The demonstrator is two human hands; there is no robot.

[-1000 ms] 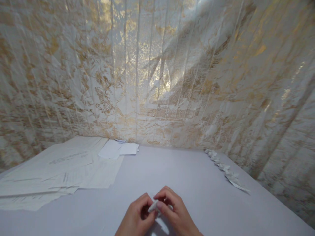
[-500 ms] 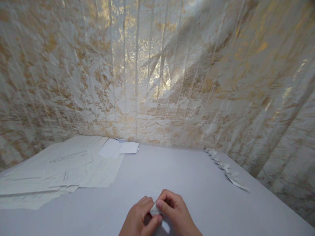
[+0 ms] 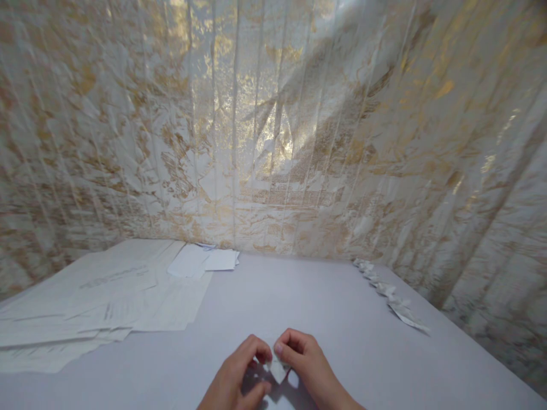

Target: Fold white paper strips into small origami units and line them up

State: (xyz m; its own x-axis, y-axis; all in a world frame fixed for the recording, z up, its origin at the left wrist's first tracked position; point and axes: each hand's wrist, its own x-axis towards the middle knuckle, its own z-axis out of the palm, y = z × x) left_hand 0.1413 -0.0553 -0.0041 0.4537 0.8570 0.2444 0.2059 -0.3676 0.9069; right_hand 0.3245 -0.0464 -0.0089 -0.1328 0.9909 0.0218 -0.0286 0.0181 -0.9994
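Both hands work at the near edge of a white table (image 3: 299, 296). My left hand (image 3: 235, 378) and my right hand (image 3: 305, 364) meet fingertip to fingertip, each pinching a small piece of folded white paper (image 3: 277, 373) between them. The fingers of both hands are curled and pressed on the paper, which lies low over the tabletop. Most of the paper is covered by the fingers.
Loose printed paper sheets (image 3: 106, 296) spread over the left of the table, with smaller white slips (image 3: 205, 261) at the back. A row of several small folded paper pieces (image 3: 391, 293) lies along the right edge. A gold-and-white curtain (image 3: 273, 125) hangs behind.
The hands have drawn slightly apart at the knuckles and lowered the folded paper toward the table; the fingertips now pinch it from both sides.
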